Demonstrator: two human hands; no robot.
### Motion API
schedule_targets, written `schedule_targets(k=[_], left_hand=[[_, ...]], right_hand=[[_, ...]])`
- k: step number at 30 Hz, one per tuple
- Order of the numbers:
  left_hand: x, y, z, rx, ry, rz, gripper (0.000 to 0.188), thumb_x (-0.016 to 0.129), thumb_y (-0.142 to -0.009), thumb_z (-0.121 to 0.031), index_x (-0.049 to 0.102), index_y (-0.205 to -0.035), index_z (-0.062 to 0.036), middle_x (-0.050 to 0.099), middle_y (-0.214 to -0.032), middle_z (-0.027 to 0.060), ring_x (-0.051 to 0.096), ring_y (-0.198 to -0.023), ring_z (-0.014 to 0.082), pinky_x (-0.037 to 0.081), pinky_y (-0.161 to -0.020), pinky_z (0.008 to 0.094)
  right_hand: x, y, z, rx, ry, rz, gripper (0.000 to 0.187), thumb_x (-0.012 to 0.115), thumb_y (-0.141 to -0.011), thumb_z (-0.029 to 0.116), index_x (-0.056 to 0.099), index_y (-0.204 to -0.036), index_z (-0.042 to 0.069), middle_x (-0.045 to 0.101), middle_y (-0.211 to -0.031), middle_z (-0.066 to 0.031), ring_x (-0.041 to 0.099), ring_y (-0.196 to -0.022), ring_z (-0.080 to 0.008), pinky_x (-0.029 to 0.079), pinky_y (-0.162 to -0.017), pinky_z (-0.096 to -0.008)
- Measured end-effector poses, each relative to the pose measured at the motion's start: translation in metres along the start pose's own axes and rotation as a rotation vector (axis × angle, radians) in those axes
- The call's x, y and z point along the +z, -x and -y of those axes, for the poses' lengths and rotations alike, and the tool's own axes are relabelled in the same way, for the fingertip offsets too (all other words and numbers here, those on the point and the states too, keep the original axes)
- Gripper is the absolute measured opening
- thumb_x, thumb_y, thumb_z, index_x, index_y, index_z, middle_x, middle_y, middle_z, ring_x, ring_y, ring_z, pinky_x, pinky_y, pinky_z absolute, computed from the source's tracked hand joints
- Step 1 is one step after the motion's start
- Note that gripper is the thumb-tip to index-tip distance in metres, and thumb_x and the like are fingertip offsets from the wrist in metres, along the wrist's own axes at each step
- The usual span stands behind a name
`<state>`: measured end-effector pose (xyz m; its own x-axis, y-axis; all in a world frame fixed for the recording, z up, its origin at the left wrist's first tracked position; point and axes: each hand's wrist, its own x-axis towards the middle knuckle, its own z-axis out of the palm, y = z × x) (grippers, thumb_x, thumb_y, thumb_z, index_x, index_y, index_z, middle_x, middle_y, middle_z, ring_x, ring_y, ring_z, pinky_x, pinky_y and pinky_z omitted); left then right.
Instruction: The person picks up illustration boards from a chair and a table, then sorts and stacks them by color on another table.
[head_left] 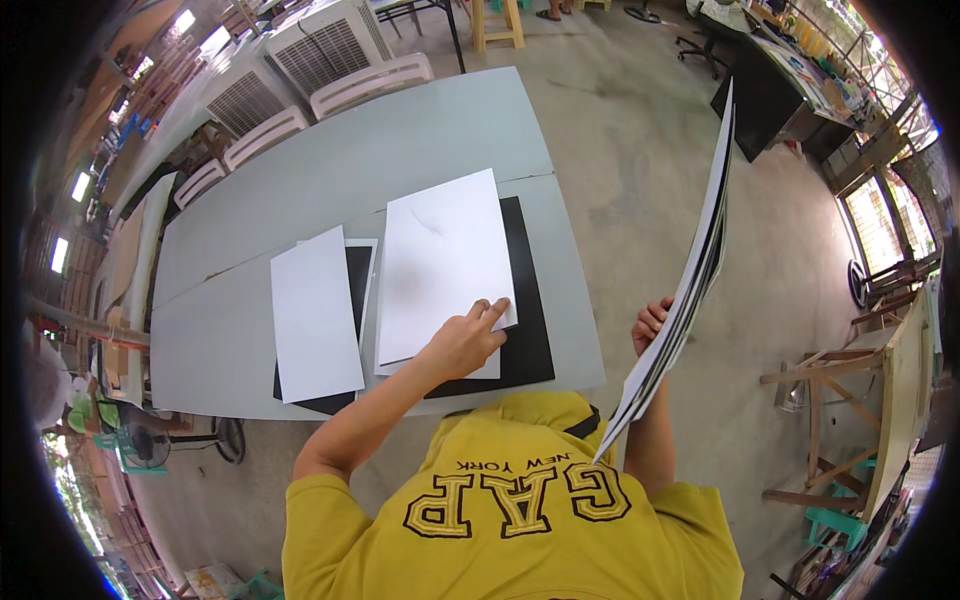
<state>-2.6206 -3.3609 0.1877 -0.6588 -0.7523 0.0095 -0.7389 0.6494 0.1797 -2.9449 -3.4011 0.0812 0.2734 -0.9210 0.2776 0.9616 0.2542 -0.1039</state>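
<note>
- The person's left hand [468, 338] lies on the near right corner of a large white sheet [440, 255], fingers somewhat parted and reaching over the sheet's right edge; whether the thumb pinches from below cannot be told
- The right hand [652, 325] curls its fingers around a stack of sheets [690, 265], seen almost edge-on, its thumb hidden behind
- The large white sheet stretches ahead and to the left of the left hand, its long axis running away from the body; the left hand is the nearer one, touching it, while the right hand is well apart
- The stack of sheets runs lengthwise from beside the chest to far ahead of the right hand, off the table's right edge
- Just right of the left hand, a black board [532, 300] juts out from under the large white sheet, near the table edge
- Left of the left hand lies a narrower white sheet [315, 315], over more dark and white pieces
- Ahead of both sheets the grey table [250, 215] spreads toward white chairs [370, 85]; between table and stack, floor [630, 200] shows as open room
</note>
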Motion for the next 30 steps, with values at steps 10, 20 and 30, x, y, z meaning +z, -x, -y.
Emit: schedule_targets(k=[10,20,30], left_hand=[[0.063,0.003,-0.020,-0.028,0.235,0.125,0.041,0.057,-0.072,-0.009,0.048,-0.112,-0.0156,0.043,-0.118,0.0157,0.049,-0.098,0.0308,0.049,-0.066,0.0360],[0.110,0.100,0.138,-1.076,0.485,-0.494,0.032,0.056,-0.079,-0.025,0.056,-0.099,0.0011,0.057,-0.095,0.0219,0.056,-0.086,0.0334,0.043,-0.080,0.0386],[0.108,0.078,0.165,-1.498,0.610,-0.377,0.068,0.049,-0.077,-0.055,0.050,-0.108,0.0053,0.053,-0.100,0.0308,0.050,-0.100,0.0371,0.039,-0.085,0.0438]], right_hand=[[-0.009,-0.008,0.008,-0.058,0.249,-0.531,0.056,0.064,-0.073,0.022,0.042,-0.119,0.000,0.050,-0.113,-0.0172,0.049,-0.102,-0.0340,0.039,-0.091,-0.0467],[-0.002,-0.071,-0.034,0.222,0.744,-0.605,0.057,0.070,-0.065,0.015,0.047,-0.115,-0.001,0.054,-0.107,-0.0143,0.051,-0.101,-0.0314,0.040,-0.092,-0.0414],[-0.012,-0.105,-0.091,0.637,1.001,-0.706,0.045,0.068,-0.067,0.007,0.051,-0.108,-0.002,0.057,-0.102,-0.0138,0.056,-0.092,-0.0283,0.044,-0.086,-0.0386]])
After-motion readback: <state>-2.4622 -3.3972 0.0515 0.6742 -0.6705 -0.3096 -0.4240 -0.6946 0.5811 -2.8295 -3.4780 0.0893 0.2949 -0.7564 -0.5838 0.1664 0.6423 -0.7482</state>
